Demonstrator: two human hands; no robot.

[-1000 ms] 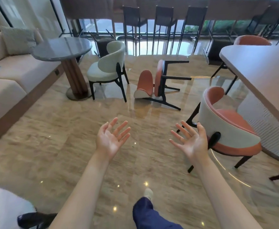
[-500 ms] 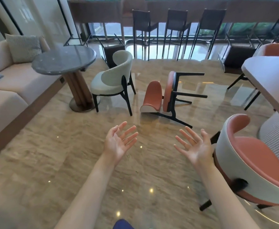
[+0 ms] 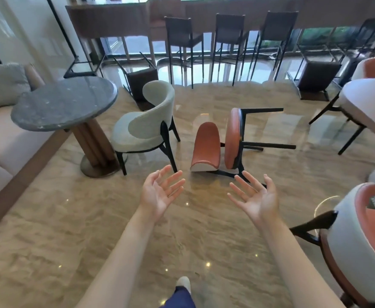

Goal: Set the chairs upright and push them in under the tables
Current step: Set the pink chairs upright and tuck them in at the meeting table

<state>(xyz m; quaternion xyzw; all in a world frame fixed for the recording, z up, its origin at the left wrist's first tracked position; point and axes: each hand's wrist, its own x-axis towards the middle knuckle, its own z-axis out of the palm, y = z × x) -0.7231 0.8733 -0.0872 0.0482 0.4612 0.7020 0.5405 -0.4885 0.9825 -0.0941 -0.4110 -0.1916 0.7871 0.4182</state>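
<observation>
Chairs wait ahead: an orange chair (image 3: 224, 143) lies tipped on its side on the floor at twelve o'clock, legs pointing to three o'clock. A white chair (image 3: 146, 127) stands upright at eleven, beside the round bench (image 3: 64, 103). Left hand (image 3: 159, 194) and right hand (image 3: 256, 200) hover palms-up, fingers spread, holding nothing.

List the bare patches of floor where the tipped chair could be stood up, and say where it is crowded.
Free: the floor right of the tipped orange chair, toward the long table, and the stretch around both open hands, left hand and right hand. Crowded: between the tipped chair and the white chair by the round table.
</observation>
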